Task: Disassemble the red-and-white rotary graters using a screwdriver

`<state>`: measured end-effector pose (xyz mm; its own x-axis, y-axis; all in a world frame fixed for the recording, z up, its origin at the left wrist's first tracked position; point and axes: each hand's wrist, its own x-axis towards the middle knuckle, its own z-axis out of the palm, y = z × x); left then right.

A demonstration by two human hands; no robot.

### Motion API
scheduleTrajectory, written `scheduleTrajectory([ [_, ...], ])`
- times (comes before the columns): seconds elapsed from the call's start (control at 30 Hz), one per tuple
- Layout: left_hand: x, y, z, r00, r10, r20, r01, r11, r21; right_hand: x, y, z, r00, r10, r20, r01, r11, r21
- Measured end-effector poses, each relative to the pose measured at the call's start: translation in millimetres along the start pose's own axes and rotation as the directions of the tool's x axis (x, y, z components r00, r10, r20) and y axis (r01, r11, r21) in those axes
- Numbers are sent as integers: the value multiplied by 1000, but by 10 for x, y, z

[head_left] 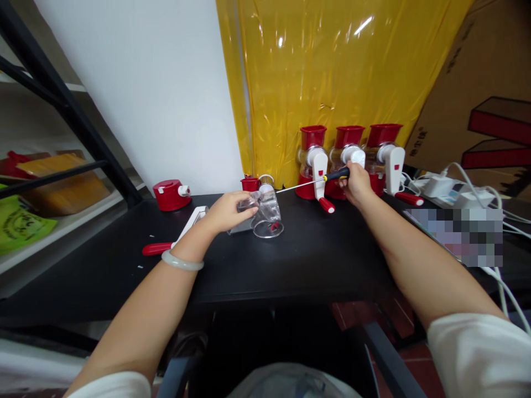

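My left hand (232, 211) is closed around a clear plastic grater body (270, 207), whose round rim rests on the black table. In my right hand (357, 182) is a screwdriver (337, 174) with a black and yellow handle, held almost level. Its long metal shaft points left, and the tip reaches the clear body; whether it touches a screw I cannot tell. Just behind stand a small red part (249, 183) and a metal-rimmed drum (266, 181). To the left lie a white crank with a red handle (160, 249) and a red base (171, 194) with a white knob.
Several assembled red and white rotary graters (314, 160) stand along the back, behind my right hand. White chargers and cables (473, 193) crowd the right end of the black table (315, 260). A shelf rack (74, 105) stands left, a cardboard box (477, 83) right.
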<state>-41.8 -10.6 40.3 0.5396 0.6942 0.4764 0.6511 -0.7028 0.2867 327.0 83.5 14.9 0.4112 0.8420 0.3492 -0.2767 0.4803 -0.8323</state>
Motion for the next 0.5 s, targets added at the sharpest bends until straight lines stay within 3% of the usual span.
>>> scheduleTrajectory([
  [0.27, -13, 12, -69, 998, 21, -60, -19, 999, 43, -13, -22, 6, 1000, 21, 7, -21, 999, -27],
  [0.5, -37, 113, -241, 996, 80, -40, -75, 990, 120, 11, -51, 1, 999, 33, -7, -33, 995, -96],
])
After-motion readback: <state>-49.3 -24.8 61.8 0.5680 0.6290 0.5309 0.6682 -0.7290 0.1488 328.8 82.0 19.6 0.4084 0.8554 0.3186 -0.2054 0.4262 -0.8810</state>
